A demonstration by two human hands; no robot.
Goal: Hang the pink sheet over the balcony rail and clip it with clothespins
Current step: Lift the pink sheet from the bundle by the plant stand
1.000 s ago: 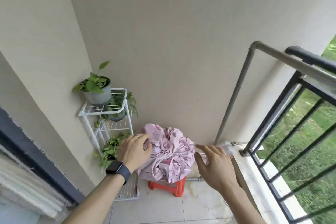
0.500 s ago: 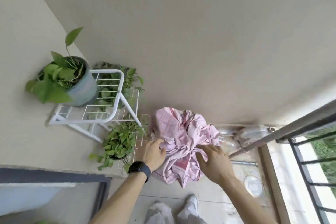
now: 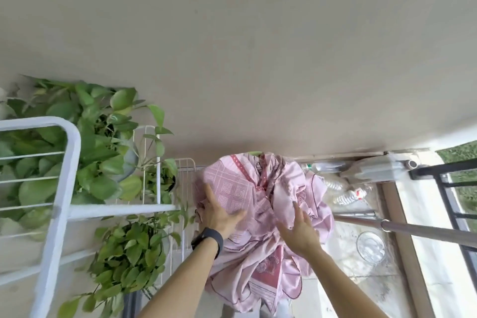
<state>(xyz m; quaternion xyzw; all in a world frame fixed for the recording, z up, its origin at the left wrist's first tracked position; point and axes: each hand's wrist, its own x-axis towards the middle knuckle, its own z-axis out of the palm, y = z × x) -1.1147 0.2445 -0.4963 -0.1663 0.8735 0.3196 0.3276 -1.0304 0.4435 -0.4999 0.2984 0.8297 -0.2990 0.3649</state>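
Here, bunched pink sheet (image 3: 260,214), no clear axis

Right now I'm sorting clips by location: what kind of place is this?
Probably a home balcony: a dark railing with grass beyond, potted plants on a white rack, tiled floor.

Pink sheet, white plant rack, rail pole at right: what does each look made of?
Pink sheet: thin woven fabric, slight sheen, soft crumpled folds, printed grid pattern. White plant rack: likely painted metal tube and wire, smooth matte finish. Rail pole: bare grey metal, dull shine.
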